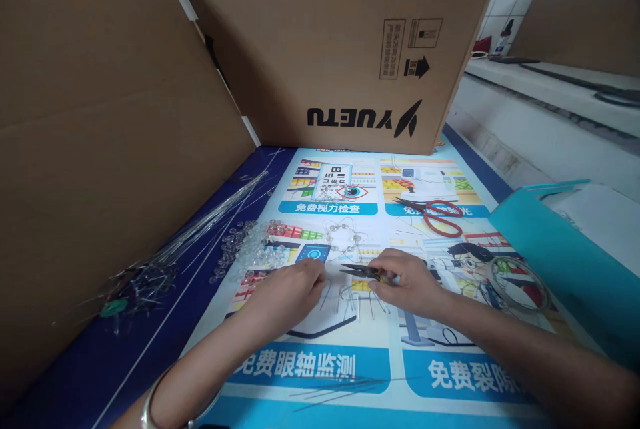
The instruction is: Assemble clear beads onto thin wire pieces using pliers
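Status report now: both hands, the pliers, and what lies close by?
Right hand grips pliers, tips toward left hand. Left hand pinching, content unclear. Clear beads and scissors nearby.

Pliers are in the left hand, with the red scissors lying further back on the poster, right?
Not quite. The head view shows the pliers in the right hand, not the left hand. The red scissors do lie further back on the poster.

Cardboard walls (100, 136) and box (330, 42) close left and rear, a teal folder (560, 249) the right; beads (255, 249), wires (200, 236) and scissors (440, 214) obstruct the poster mat (310, 369), whose near strip lies open.
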Motion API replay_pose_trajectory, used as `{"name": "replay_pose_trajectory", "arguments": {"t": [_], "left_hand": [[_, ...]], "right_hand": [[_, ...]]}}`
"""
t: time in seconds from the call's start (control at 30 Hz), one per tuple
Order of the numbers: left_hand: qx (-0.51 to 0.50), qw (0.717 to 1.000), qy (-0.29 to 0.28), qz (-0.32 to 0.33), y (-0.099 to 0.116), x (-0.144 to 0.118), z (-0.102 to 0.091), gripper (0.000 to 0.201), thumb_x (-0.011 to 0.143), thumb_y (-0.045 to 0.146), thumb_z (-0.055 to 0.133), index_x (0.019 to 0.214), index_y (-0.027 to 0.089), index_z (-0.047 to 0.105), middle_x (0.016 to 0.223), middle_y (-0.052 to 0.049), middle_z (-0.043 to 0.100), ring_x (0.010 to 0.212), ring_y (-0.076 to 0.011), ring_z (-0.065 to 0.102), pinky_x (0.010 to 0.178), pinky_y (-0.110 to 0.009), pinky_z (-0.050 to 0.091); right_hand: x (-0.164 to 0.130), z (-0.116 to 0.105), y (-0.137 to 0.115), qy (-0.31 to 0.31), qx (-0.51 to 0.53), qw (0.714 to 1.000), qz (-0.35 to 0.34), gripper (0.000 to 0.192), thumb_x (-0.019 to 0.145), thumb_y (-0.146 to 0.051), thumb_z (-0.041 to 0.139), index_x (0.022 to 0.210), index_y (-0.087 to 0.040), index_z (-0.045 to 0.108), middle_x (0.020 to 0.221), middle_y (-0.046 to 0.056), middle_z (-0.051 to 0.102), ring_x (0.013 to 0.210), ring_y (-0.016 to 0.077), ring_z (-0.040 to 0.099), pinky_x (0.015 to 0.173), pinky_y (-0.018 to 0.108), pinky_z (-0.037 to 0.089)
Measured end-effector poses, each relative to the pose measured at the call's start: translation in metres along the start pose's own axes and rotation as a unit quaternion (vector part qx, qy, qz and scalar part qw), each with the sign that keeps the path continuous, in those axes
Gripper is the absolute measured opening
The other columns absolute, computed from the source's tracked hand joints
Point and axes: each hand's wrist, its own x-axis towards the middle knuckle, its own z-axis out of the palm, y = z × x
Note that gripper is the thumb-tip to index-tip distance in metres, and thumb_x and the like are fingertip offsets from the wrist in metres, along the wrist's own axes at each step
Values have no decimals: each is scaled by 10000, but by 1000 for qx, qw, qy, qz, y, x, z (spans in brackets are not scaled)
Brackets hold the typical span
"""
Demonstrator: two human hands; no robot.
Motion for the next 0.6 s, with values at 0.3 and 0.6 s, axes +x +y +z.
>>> {"name": "replay_pose_trajectory", "arguments": {"t": [0.3,0.6], "left_hand": [[110,994,-5,-9,-3,2,10,289,868,244,294,828,167,570,825,-84,603,668,-204,598,548,-291,411],[108,994,-1,21,-5,3,11,266,864,205,289,817,152,545,817,-92,618,695,-232,611,588,-328,425]], "right_hand": [[0,0,0,0,-1,1000,-2,221,713,-278,589,922,-222,636,785,14,590,713,139,536,633,252,424],[-1,1,1,-7,-19,1000,-8,241,704,-271,589,932,-215,641,829,26,598,734,141,537,654,246,419]]}}
